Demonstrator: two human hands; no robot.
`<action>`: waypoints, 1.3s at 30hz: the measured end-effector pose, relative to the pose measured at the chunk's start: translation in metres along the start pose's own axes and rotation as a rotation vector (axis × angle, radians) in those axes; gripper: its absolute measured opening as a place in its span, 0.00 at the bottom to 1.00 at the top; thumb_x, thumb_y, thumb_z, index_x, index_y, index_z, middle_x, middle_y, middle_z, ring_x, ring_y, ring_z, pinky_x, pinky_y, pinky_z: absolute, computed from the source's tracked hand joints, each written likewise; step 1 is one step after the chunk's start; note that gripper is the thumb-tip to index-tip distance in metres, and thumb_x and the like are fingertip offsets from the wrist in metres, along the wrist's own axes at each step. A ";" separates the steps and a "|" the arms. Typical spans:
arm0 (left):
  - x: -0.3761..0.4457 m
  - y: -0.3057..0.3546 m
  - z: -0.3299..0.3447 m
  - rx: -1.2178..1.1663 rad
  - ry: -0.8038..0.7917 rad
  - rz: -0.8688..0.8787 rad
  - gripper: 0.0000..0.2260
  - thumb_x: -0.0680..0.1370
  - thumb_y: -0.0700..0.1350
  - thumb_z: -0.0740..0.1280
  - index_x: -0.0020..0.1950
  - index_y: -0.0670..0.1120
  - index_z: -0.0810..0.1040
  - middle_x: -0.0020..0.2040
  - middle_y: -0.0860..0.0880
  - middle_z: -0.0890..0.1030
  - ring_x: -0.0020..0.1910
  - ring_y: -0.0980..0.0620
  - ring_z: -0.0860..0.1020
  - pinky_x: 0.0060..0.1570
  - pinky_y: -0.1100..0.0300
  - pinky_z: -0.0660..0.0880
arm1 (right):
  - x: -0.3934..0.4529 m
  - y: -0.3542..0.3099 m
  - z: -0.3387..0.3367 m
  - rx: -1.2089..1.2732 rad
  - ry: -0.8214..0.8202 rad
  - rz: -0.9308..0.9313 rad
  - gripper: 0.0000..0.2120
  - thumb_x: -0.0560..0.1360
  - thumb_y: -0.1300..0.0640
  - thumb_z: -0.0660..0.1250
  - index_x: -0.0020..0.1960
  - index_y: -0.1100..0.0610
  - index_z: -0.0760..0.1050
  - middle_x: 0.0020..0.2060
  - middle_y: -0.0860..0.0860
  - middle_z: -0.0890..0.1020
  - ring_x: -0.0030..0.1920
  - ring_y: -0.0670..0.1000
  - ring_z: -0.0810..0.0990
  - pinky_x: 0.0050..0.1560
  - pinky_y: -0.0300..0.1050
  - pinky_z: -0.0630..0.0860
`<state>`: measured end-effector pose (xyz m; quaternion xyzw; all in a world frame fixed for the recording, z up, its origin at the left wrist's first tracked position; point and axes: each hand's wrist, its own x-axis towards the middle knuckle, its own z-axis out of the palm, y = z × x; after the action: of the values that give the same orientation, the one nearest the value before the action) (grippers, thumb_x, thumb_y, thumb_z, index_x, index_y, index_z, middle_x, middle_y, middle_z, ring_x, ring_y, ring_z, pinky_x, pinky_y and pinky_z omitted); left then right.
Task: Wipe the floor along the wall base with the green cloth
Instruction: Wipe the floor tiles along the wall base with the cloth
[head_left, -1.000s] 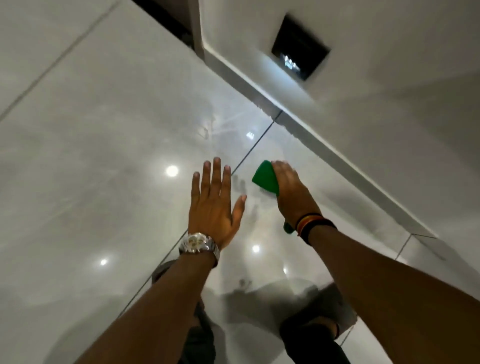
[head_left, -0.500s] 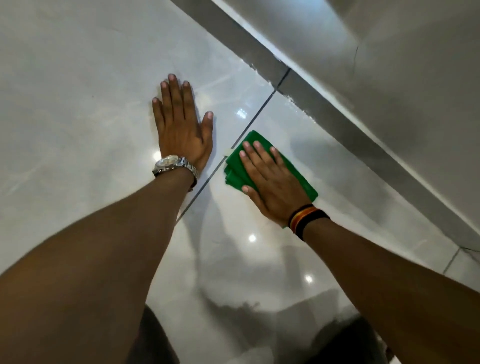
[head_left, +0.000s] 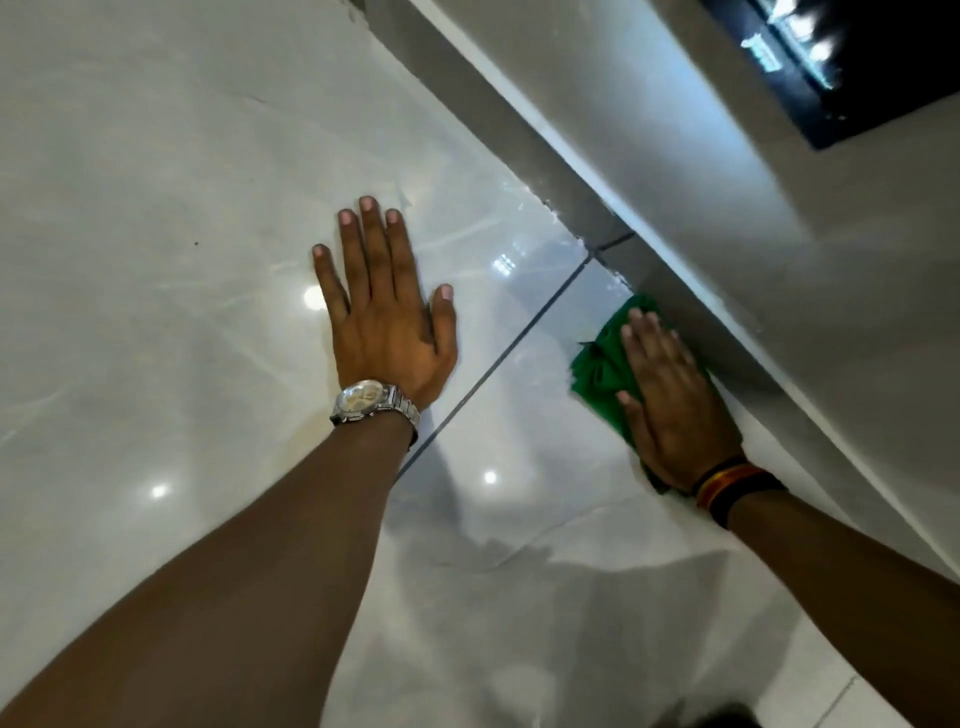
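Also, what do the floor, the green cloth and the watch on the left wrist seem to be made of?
Floor: likely polished ceramic or stone tile; it mirrors lamps and has a grout line.
Green cloth: soft fabric, perhaps microfibre; it folds and creases under the right hand.
Watch: shiny silver metal with a linked band.

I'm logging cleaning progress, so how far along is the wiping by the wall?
Under way. The right hand presses the green cloth flat on the floor tile, right against the grey wall base. The left hand is spread on the neighbouring tile as a brace. Nothing shows which stretches are already wiped; the glossy floor looks alike throughout. The base strip running beyond the grout line likely remains.
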<state>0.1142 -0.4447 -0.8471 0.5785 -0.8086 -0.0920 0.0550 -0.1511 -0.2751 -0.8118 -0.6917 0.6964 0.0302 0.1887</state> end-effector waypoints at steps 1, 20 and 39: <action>0.000 0.001 0.001 0.004 -0.001 0.004 0.35 0.87 0.56 0.52 0.88 0.38 0.50 0.89 0.36 0.51 0.88 0.36 0.49 0.85 0.33 0.46 | 0.006 -0.001 -0.003 0.002 -0.001 0.023 0.30 0.84 0.51 0.50 0.82 0.64 0.51 0.82 0.60 0.54 0.83 0.57 0.51 0.81 0.61 0.54; -0.001 0.001 0.004 -0.020 0.059 0.018 0.34 0.87 0.56 0.52 0.88 0.37 0.52 0.88 0.37 0.53 0.88 0.37 0.51 0.86 0.33 0.47 | 0.010 -0.009 0.002 -0.005 0.031 0.073 0.32 0.84 0.47 0.52 0.82 0.62 0.51 0.82 0.59 0.55 0.83 0.58 0.53 0.81 0.62 0.55; 0.001 0.004 -0.003 -0.043 -0.002 -0.013 0.36 0.81 0.50 0.54 0.87 0.34 0.56 0.88 0.36 0.55 0.88 0.37 0.52 0.86 0.33 0.47 | 0.187 -0.106 -0.029 0.057 0.099 -0.225 0.27 0.85 0.52 0.54 0.82 0.58 0.55 0.82 0.55 0.59 0.82 0.54 0.54 0.83 0.52 0.48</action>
<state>0.1109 -0.4444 -0.8433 0.5823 -0.8027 -0.1104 0.0662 -0.0493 -0.4663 -0.8189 -0.7605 0.6235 -0.0449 0.1757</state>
